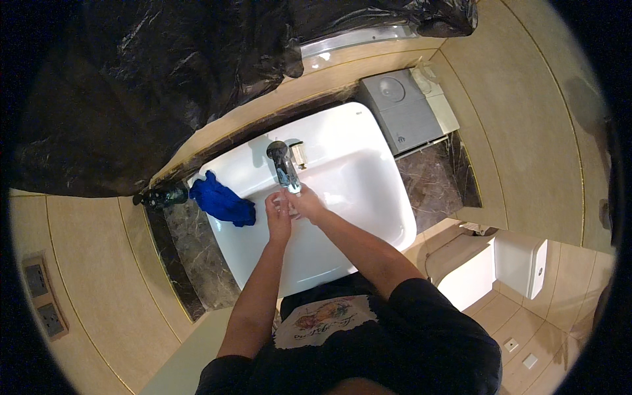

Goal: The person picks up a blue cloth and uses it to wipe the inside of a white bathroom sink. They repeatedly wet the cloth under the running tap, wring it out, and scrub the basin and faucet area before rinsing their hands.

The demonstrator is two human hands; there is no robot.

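Observation:
Both my hands are close together over the white washbasin (345, 253), just below the spout of the chrome tap (284, 170). My left hand (280, 216) has its palm turned inward, fingers apart and slightly bent, with no object visible in it. Touching or nearly touching it is my right hand (307, 203), whose fingers are partly covered by the tap's end and the left hand. A pale, shiny patch shows between them; whether it is water or foam I cannot tell. A crumpled blue cloth (222, 199) hangs over the basin's left rim, near my left hand.
A dark bottle (168, 195) lies or stands at the back left corner of the brown marble counter (201, 260). To the right sits a grey box (390, 108). Black plastic sheeting (151, 79) covers the wall above. A white toilet (464, 276) is at the lower right.

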